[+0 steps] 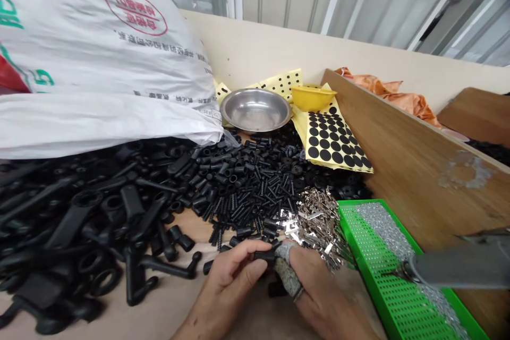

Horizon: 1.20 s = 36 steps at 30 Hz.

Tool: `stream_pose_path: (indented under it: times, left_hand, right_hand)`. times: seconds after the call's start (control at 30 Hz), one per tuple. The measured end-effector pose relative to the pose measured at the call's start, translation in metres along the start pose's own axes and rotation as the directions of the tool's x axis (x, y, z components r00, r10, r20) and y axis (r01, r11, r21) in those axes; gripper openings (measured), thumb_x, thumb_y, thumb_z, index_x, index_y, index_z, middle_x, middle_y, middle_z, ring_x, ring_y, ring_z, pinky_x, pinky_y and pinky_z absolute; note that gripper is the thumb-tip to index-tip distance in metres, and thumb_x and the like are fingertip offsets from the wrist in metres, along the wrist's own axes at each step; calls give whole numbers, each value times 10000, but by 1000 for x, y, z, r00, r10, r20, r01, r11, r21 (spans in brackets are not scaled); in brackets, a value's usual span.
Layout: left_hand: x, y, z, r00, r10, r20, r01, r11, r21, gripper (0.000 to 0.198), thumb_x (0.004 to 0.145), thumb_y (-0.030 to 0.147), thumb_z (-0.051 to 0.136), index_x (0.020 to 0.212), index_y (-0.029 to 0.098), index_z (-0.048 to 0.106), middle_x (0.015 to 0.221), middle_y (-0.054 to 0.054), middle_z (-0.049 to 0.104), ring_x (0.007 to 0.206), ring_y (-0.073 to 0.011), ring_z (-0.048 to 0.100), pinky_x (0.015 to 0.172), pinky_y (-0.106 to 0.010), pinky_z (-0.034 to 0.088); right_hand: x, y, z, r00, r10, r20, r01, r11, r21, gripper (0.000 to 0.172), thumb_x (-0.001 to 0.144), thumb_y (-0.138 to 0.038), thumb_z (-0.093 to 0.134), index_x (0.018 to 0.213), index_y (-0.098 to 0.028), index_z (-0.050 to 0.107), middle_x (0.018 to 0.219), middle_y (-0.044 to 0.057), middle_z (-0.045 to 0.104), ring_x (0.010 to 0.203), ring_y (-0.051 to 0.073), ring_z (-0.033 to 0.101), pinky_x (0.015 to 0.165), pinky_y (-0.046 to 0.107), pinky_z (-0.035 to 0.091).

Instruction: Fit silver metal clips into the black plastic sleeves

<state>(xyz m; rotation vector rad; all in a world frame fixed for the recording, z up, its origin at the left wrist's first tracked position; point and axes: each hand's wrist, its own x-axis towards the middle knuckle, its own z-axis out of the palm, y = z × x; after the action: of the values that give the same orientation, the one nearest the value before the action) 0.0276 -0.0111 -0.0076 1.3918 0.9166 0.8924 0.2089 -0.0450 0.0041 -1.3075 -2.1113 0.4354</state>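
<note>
Between thumb and fingers, my left hand [229, 284] pinches a short black plastic cylinder [263, 256]. My right hand [316, 287] closes round the cylinder's other end, with grey wrapping on its fingers. The far end of the cylinder is hidden by those wrapped fingers. Just beyond my hands lie loose black plastic sleeves [244, 232], a heap of black ribbed screw-like rods [261, 199] and a pile of small shiny metal clips [319, 218]. To the left of my left hand, black crank-shaped handles [131, 271] spread over the table.
A large white woven sack [99, 58] stands at the back left. Behind the parts are a steel bowl [257, 109], a yellow bowl [313, 97] and sheets of black round stickers [334, 138]. A green basket [398, 297] with small silvery parts sits right, beside a wooden board [398, 159].
</note>
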Motion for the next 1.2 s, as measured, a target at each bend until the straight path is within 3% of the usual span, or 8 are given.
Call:
stream_pose_path:
  times: [0.13, 0.2, 0.37, 0.53, 0.7, 0.83, 1.0, 1.2]
  left_hand:
    - [-1, -1, -4, 938, 340, 68, -345, 893, 288, 269, 823, 119, 550, 1033, 270, 623, 911, 1, 676, 826, -146, 604, 741, -201, 443]
    - [-1, 0, -5, 912, 396, 103, -408, 856, 317, 283, 823, 105, 538, 1047, 263, 611, 894, 0, 668, 807, -141, 599, 729, -197, 440]
    - [0, 5, -7, 995, 57, 78, -70, 982, 177, 156, 834, 242, 546, 939, 231, 662, 805, 1, 694, 747, -154, 615, 687, -207, 454]
    - [3, 8, -5, 969, -237, 68, 244, 961, -127, 315, 746, 443, 617, 863, 156, 674, 568, 8, 613, 552, -137, 537, 535, -208, 415]
    - [5, 16, -2, 947, -314, 65, 320, 940, -116, 359, 741, 486, 604, 731, 135, 680, 446, 36, 508, 460, -105, 427, 460, -191, 301]
    - [5, 17, -2, 969, -237, 66, 239, 971, -26, 346, 753, 482, 580, 723, 153, 684, 443, 44, 475, 465, -114, 413, 450, -197, 300]
    - [-1, 11, -1, 999, -7, -32, 14, 976, 216, 164, 818, 310, 553, 887, 229, 678, 666, 6, 670, 617, -163, 582, 584, -212, 431]
    - [-6, 4, -2, 946, 323, -11, -289, 861, 419, 218, 811, 159, 568, 983, 267, 649, 852, -13, 706, 773, -187, 628, 710, -224, 454]
  right_hand:
    - [-2, -1, 1, 980, 155, 125, -175, 970, 170, 214, 848, -137, 349, 854, -234, 539, 787, 10, 620, 762, 171, 586, 656, 241, 469]
    - [-3, 0, 2, 973, 169, 159, -196, 964, 178, 228, 873, -156, 328, 845, -226, 543, 755, 8, 613, 741, 170, 586, 662, 248, 472]
    - [-2, 2, 3, 998, -30, 53, 31, 999, -18, 279, 796, -107, 362, 1028, -192, 490, 983, 84, 601, 928, 213, 552, 774, 305, 465]
    - [5, 2, 7, 976, -213, 49, 218, 965, -147, 233, 728, -89, 380, 909, -142, 517, 905, 113, 564, 856, 231, 520, 806, 385, 448]
    - [5, 4, 5, 968, -233, 93, 248, 944, -218, 247, 655, -78, 392, 852, -156, 518, 824, 100, 541, 810, 237, 510, 727, 375, 466]
    - [4, 2, 3, 970, -228, 84, 241, 951, -192, 223, 648, -101, 385, 823, -184, 496, 796, 84, 542, 777, 232, 510, 688, 359, 471]
    - [3, -6, 5, 997, -70, -18, 70, 997, -32, 189, 758, -135, 335, 866, -204, 474, 788, 57, 581, 715, 196, 549, 632, 288, 466]
    - [-4, -7, 7, 988, 148, 32, -150, 986, 79, 162, 876, -190, 332, 868, -230, 490, 809, 27, 605, 776, 172, 581, 676, 258, 483]
